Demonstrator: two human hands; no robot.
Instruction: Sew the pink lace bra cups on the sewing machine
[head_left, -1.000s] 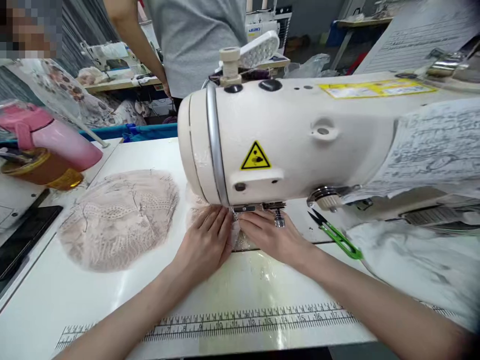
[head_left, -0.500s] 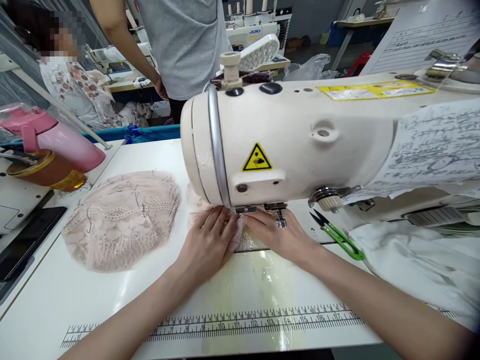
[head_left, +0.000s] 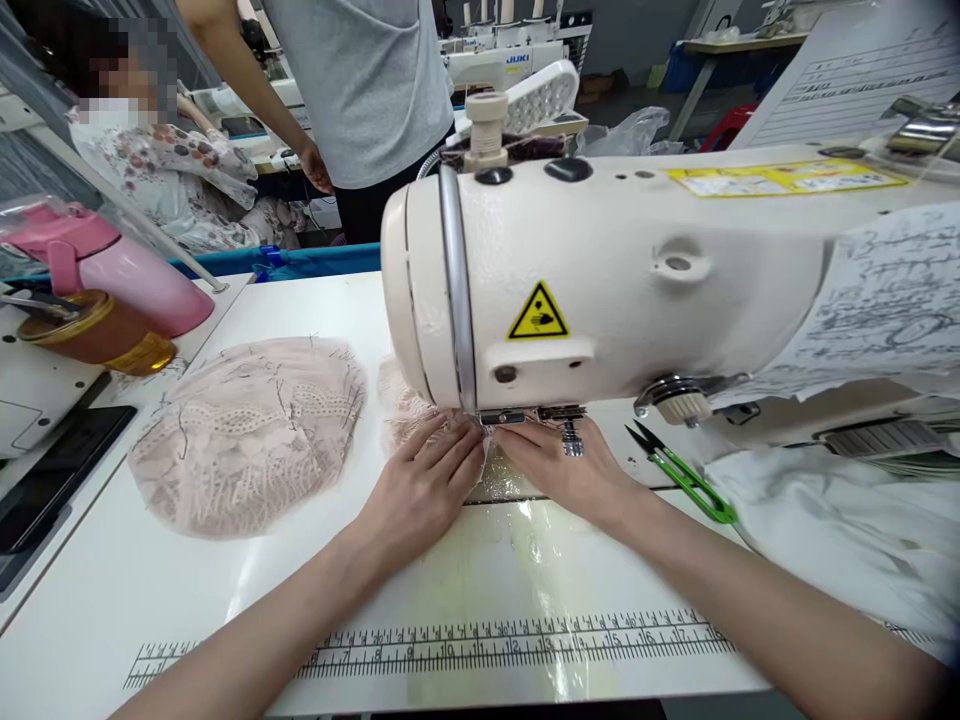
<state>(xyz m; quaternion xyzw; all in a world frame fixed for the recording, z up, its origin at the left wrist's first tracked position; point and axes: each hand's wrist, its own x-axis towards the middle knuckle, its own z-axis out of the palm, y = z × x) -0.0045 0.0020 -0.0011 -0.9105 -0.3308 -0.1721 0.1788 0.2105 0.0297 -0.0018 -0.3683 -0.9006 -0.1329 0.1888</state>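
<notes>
A cream sewing machine stands across the white table. Under its head lies a small piece of pink lace. My left hand rests flat on that lace, fingers stretched toward the presser foot. My right hand lies flat beside it on the right, fingertips at the foot, pressing the same piece. The needle itself is hidden behind the machine head.
A stack of pink lace pieces lies to the left. Green thread snips sit right of my right hand. A pink bottle and a phone are at far left. White cloth lies right. Two other people are behind the table.
The view has shifted slightly, so the machine sits further right in the picture. Both hands stay flat on the lace at the presser foot, hardly moved.
</notes>
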